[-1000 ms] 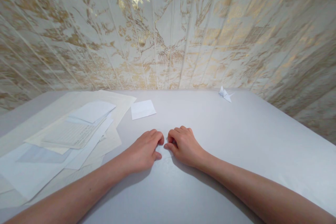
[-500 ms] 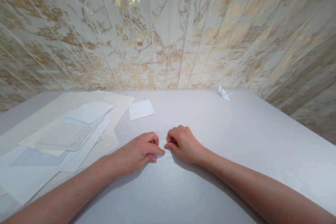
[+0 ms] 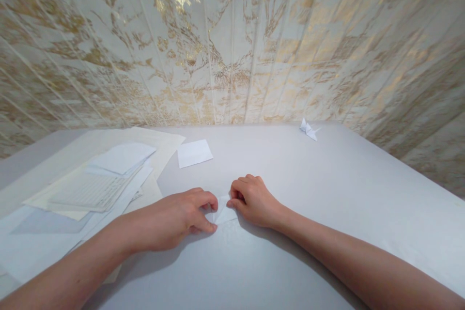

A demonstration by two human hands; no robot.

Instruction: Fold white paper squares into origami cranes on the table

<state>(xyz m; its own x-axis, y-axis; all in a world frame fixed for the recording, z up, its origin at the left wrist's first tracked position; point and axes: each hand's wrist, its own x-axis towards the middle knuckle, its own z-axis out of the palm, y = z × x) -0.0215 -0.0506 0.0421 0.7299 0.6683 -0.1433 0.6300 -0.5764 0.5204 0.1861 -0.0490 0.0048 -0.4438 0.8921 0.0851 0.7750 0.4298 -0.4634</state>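
Observation:
A small folded piece of white paper (image 3: 225, 214) lies on the table between my two hands. My right hand (image 3: 252, 199) has its thumb and curled fingers closed on the paper's right side. At the left end, my left hand (image 3: 185, 215) has thumb and index finger spread apart, their tips touching or very near the paper's left edge. The fingers of my right hand hide part of the paper, so its exact folds are hard to make out.
A square of white paper (image 3: 195, 153) lies beyond my left hand. Loose sheets and printed pages (image 3: 89, 189) overlap on the left. A folded paper crane (image 3: 308, 130) sits at the back right, near the gold-patterned wall (image 3: 232, 58).
My left hand has drawn back to the left, its thumb and index finger parting and uncovering more of the paper. My right hand has stayed in nearly the same place.

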